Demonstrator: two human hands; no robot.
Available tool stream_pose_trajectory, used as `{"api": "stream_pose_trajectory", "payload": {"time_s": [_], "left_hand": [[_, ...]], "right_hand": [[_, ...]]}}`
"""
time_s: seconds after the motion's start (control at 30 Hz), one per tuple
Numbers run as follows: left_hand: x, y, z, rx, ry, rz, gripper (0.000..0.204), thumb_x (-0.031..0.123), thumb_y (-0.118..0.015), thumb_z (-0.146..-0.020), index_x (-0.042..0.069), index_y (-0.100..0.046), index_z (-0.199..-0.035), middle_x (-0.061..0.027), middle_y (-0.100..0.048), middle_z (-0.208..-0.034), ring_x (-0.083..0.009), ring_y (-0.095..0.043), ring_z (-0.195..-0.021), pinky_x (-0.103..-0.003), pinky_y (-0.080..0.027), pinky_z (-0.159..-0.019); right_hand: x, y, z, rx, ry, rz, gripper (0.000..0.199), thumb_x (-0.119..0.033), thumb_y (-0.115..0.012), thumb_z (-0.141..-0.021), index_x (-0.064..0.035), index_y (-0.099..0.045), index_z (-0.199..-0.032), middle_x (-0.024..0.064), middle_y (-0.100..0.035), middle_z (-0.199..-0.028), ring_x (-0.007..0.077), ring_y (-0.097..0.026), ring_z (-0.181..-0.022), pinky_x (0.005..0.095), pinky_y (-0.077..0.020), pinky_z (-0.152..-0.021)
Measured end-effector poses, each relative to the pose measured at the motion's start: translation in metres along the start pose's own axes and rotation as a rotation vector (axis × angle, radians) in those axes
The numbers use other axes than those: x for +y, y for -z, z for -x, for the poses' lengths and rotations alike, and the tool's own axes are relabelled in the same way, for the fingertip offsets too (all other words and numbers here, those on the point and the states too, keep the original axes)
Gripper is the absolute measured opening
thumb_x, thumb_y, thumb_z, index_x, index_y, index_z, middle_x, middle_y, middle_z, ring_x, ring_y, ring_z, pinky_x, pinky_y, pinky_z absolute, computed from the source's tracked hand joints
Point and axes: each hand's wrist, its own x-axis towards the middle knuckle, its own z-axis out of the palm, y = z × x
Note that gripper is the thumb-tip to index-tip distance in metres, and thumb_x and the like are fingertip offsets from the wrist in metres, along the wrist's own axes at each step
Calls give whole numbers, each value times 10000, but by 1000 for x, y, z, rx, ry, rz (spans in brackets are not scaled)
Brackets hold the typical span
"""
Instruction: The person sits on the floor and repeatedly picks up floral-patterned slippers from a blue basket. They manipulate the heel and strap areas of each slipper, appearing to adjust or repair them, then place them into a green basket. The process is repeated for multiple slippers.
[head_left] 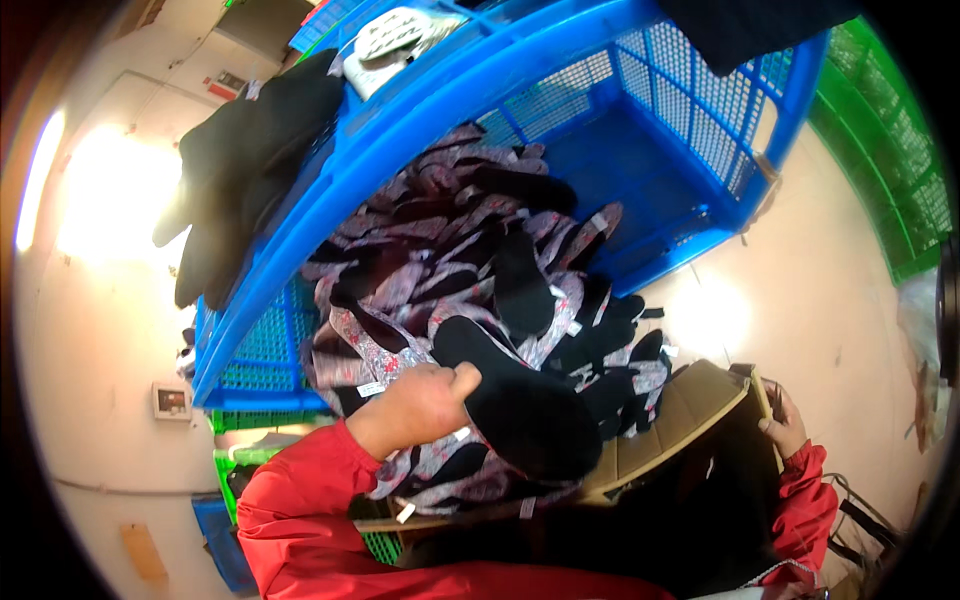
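My left hand (420, 402) is closed around the edge of a floral fabric slipper with a black sole (530, 410), its sole turned up. The slipper lies over a heap of similar slippers (460, 215) that spills out of a large tilted blue crate (640, 235). Small white tags stick out of several of them. At the right, my right hand (785, 425) has its fingers curled over the rim of a tan container (685, 410). Dark contents or shadow fill the near side of that container.
Dark fabric pieces (250, 170) hang over the blue crate's left rim, and another dark cloth (755, 30) hangs at its upper right. A white object (395, 45) sits above the crate's top edge. Green crates (885, 150) stand at the far right, beside the pale floor (820, 300).
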Motion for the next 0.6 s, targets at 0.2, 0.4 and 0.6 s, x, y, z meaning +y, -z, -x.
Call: {"api": "stream_pose_trajectory", "payload": {"time_s": [0.2, 0.4, 0.6], "left_hand": [[58, 4, 62, -27, -141, -183, 121, 88, -633, -624, 1, -550, -640, -150, -531, -890, -262, -559, -593, -398, -464, -525], [33, -135, 109, 316, 124, 57, 494, 205, -660, -799, -47, -488, -1188, -159, -577, -735, -357, -594, -643, -454, -483, -571], [45, -139, 91, 507, 269, 133, 464, 136, -611, -812, 3, -474, -1234, -162, -569, -847, -371, -604, -752, -463, -494, -668]], "right_hand": [[22, 12, -2, 14, 106, 134, 765, -359, -703, -840, 35, -399, -1421, 122, -480, -1381, 229, -420, -1329, 351, -289, -1124], [26, 13, 1, 55, 44, 97, 631, -193, -647, -859, 21, -426, -1411, 107, -509, -1356, 210, -460, -1284, 342, -320, -1103], [32, 18, 13, 278, 132, 436, 422, -160, -683, -899, -1, -572, -1274, 90, -584, -1255, 141, -558, -978, 277, -469, -857]]}}
